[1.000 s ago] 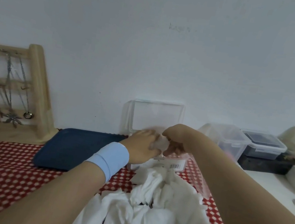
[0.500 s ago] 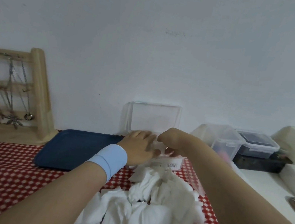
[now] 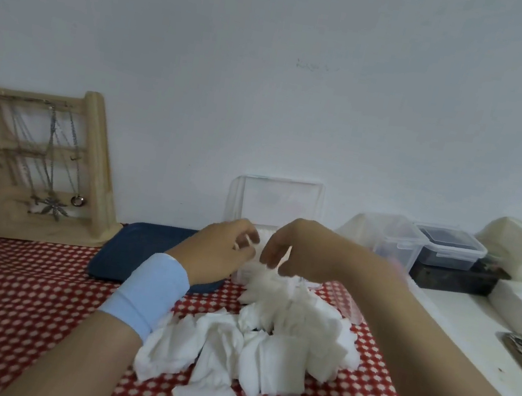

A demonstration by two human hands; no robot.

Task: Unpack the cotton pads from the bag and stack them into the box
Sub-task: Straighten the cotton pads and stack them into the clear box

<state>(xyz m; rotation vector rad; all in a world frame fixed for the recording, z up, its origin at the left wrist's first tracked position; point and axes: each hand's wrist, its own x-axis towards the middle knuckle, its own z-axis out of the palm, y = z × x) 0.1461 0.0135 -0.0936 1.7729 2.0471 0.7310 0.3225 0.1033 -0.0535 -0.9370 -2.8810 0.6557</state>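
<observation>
Step in hand: the person is working through the stacking stage; the cotton pads (image 3: 263, 340) are lying out of the bag (image 3: 350, 308) in a loose heap on the checked cloth (image 3: 12, 294).
Box position: the clear box (image 3: 242, 272) is standing at the far edge of the heap, touching it, with its lid (image 3: 281, 203) raised against the wall.
Bag position: it is lying crumpled just beside the heap, on its right.
Left hand (image 3: 219, 253): it is hovering over the box mouth with its fingers curled; motion blur is preventing any reading of whether a pad is pinched between them.
Right hand (image 3: 302, 253): it is hanging over the box, close beside the left, fingers drooping loosely and holding nothing visible.
Progress: judging by the heap, most pads are waiting to be stacked.
Next move: it is probably calling for one hand to drop to the heap, take a single pad by its edges, flatten it, and lay it square in the box.
</observation>
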